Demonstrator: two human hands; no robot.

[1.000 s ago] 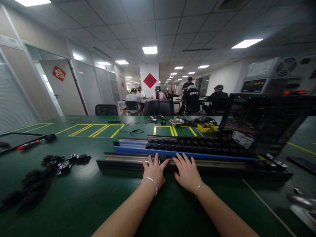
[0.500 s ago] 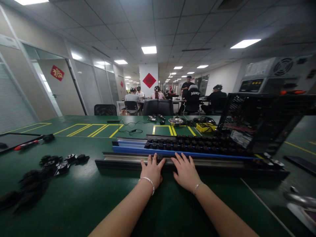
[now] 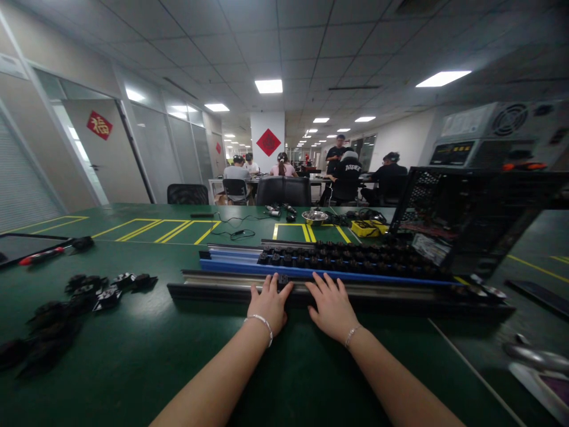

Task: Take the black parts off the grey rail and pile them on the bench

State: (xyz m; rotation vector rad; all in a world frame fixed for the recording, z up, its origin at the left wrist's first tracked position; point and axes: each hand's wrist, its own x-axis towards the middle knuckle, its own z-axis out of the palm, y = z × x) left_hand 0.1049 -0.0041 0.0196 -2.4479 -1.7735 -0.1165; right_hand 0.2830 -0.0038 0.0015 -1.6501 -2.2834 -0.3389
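My left hand (image 3: 267, 304) and my right hand (image 3: 329, 305) lie side by side on the green table, fingers stretched forward onto a long dark rail (image 3: 208, 289) that runs left to right. Between the two hands a small black part (image 3: 283, 279) sits on the rail, touched by the left hand's fingertips. Behind it blue rails (image 3: 231, 266) carry rows of small black parts (image 3: 351, 261). Both hands look flat and hold nothing that I can make out.
A heap of loose black parts (image 3: 75, 293) lies at the left. A red-handled tool (image 3: 42, 255) lies at the far left. An open black computer case (image 3: 471, 213) stands at the right. A metal bowl (image 3: 315, 217) and yellow box (image 3: 368, 228) sit behind. People sit at far tables.
Both hands have stayed on the rail, with the fingers shifting only slightly. The view has drifted a little, so everything sits a bit higher and to the left.
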